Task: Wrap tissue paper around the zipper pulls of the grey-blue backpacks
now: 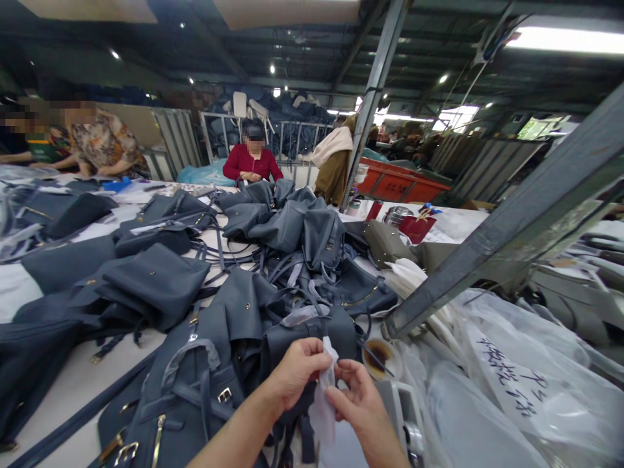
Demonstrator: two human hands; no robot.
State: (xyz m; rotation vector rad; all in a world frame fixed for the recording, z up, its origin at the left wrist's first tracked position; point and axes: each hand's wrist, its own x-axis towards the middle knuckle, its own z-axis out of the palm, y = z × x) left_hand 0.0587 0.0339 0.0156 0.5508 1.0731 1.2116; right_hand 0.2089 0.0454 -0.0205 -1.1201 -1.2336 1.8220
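Observation:
A strip of thin white wrapping sheet (pixel 322 409) hangs between my hands, around or against a dark strap; which of the two I cannot tell. My left hand (pixel 301 365) pinches its upper end between thumb and fingers. Just to the right, my right hand (pixel 355 395) has its fingers closed on the sheet's edge. Behind the hands sits a dark blue-grey bag (pixel 287 341), with clear wrap on its handle. To the left lies a backpack (pixel 180 396) of the same colour, with gold zips and buckles and a wrapped top handle.
More dark bags (pixel 277 224) are heaped across the table. A slanting metal post (pixel 487 244) stands at the right. Near my right hand are a cup of brown liquid (pixel 379 357) and plastic bags (pixel 517 390) with handwriting. A person in red (pixel 251 162) sits opposite; others work at the left.

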